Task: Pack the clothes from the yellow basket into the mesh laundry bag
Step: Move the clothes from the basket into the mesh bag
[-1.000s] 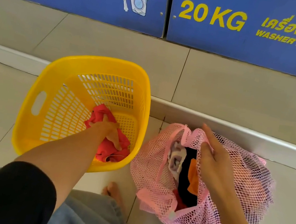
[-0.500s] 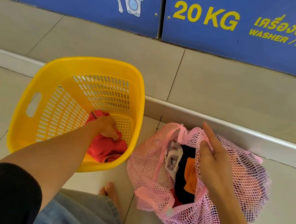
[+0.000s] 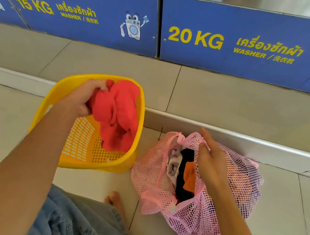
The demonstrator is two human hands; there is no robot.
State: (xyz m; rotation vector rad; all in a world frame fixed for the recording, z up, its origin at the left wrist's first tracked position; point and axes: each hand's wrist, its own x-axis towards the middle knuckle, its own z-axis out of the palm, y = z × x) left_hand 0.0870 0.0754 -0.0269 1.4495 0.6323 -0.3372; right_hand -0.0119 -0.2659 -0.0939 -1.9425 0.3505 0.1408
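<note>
Red garment [image 3: 117, 115] left of centre, bunched, hanging from the left hand [image 3: 80, 99] above the yellow basket [image 3: 65, 87]; its lower folds dangle inside the basket. Left hand's fingers curled tight around the cloth's upper left edge. Basket sits on the tile floor [image 3: 287, 207], centre left.

Pink mesh bag [image 3: 226, 212] just right of the basket, lower centre right, mouth open upward. White, black and orange clothes [image 3: 184, 168] show inside. Right hand [image 3: 211, 162] pinches the bag's right rim, thumb over the mesh, index finger pointing up-left.

Bare toes [image 3: 114, 199] between basket and bag. Blue washer panels [image 3: 241, 43] across the top.
</note>
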